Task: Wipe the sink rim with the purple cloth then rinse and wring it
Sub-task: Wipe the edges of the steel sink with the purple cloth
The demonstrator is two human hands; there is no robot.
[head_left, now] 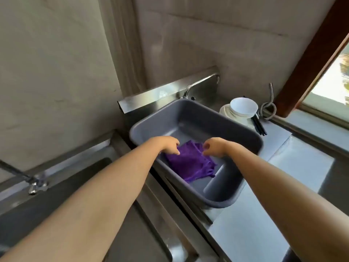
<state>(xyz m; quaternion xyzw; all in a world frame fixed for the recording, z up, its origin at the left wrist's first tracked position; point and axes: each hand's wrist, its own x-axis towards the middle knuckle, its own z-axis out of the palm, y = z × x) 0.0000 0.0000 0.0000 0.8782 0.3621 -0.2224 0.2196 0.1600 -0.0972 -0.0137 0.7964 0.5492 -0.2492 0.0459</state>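
Note:
The purple cloth [190, 163] hangs spread out inside a grey plastic basin [251, 137] that sits in the right-hand sink. My left hand [169, 145] pinches the cloth's upper left edge. My right hand [214, 147] pinches its upper right edge. Both hands hover just above the basin's near-left wall, a short way apart, with the cloth's lower end draping toward the basin floor.
A steel faucet [202, 84] reaches over the basin from the back ledge. Stacked white bowls [242, 108] and dark chopsticks [259, 125] stand at the right rear. A second sink [56, 186] with its own tap [35, 186] lies to the left. Steel counter [251, 233] runs along the right.

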